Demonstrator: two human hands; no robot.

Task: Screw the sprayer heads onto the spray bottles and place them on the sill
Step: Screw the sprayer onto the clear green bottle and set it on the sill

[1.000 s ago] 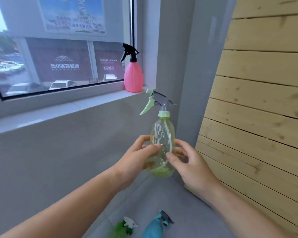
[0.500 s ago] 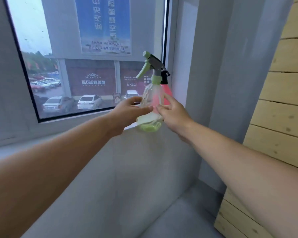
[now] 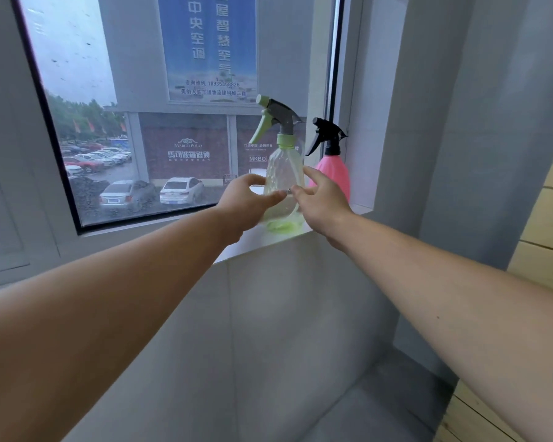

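A clear green spray bottle point(image 3: 284, 167) with a grey and green sprayer head point(image 3: 276, 118) stands upright, its base on the white sill point(image 3: 240, 247) near the front edge. My left hand point(image 3: 243, 202) clasps its lower left side, thumb across the front. On the bottle's lower right side rest the thumb and fingers of my right hand point(image 3: 323, 202). Just right of it, a pink spray bottle point(image 3: 334, 177) with a black sprayer head stands in the sill's corner, partly hidden behind my right hand.
The window glass point(image 3: 141, 122) rises directly behind the sill. A grey wall point(image 3: 428, 122) closes the sill on the right. Wooden slats point(image 3: 543, 234) lean at the far right. Grey floor point(image 3: 364, 409) lies below.
Both hands carried the green bottle up from waist height and forward, and its base now rests on the sill left of the pink bottle. The view lifted toward the window.
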